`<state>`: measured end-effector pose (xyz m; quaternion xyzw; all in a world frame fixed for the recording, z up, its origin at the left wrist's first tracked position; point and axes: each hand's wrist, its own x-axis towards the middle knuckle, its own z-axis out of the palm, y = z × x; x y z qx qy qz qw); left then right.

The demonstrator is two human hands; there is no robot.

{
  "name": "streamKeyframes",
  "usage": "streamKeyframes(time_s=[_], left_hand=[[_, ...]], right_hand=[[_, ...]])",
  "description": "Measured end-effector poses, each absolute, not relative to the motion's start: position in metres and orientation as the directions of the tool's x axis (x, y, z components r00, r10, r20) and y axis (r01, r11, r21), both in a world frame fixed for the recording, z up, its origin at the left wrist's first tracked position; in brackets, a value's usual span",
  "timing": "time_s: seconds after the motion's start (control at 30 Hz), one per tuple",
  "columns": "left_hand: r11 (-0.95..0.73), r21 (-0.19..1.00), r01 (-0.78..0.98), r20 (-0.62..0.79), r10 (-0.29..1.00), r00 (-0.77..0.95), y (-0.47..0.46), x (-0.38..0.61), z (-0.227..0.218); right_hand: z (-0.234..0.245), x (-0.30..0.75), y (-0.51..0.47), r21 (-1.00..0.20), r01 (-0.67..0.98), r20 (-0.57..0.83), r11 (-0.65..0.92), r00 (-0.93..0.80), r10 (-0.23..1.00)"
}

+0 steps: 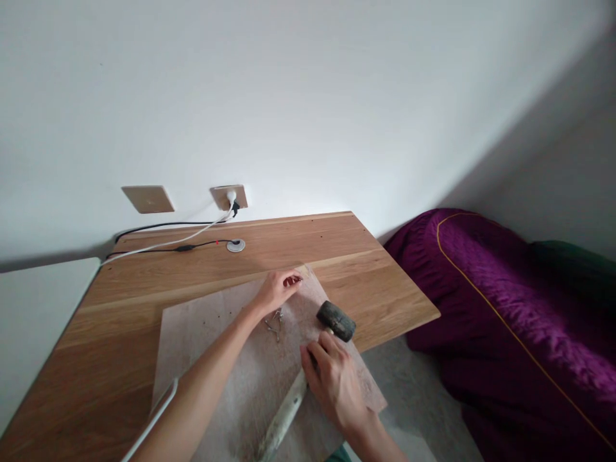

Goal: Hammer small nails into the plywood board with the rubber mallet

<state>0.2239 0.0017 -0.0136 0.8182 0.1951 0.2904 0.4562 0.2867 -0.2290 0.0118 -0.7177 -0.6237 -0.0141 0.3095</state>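
My right hand (332, 378) is closed round the pale, worn handle (286, 414) of a mallet, close below its black head (337, 321). The head lies over the right edge of a thin wooden board (192, 340), and the handle slants toward the lower left. Near the board's far corner, my left hand (278, 292) has its fingertips pinched together at the surface. Whatever they hold is too small to make out. Several small metal fasteners (274, 326), perhaps nails or screws, lie in a loose heap beside my left wrist.
Under the board is a wooden desk (385, 282) against the wall. Cables (168, 244) run from a wall socket (229, 197) across the desk and into a round grommet (235, 246). A white panel (43, 321) stands at left, and purple fabric (447, 289) covers furniture at right.
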Motion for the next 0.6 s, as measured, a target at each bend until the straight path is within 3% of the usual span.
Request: streamKeyframes(time_s=[0.27, 0.6], left_hand=[[-0.497, 0.867, 0.036, 0.286, 0.556, 0.780, 0.005, 0.225, -0.015], [-0.540, 0.842, 0.010, 0.300, 0.484, 0.822, 0.007, 0.220, -0.006]], right_hand=[[0.015, 0.301, -0.247, -0.460, 0.885, 0.278, -0.069, 0.218, 0.935], [-0.005, 0.323, -0.258, -0.652, 0.693, 0.202, -0.308, 0.551, 0.810]])
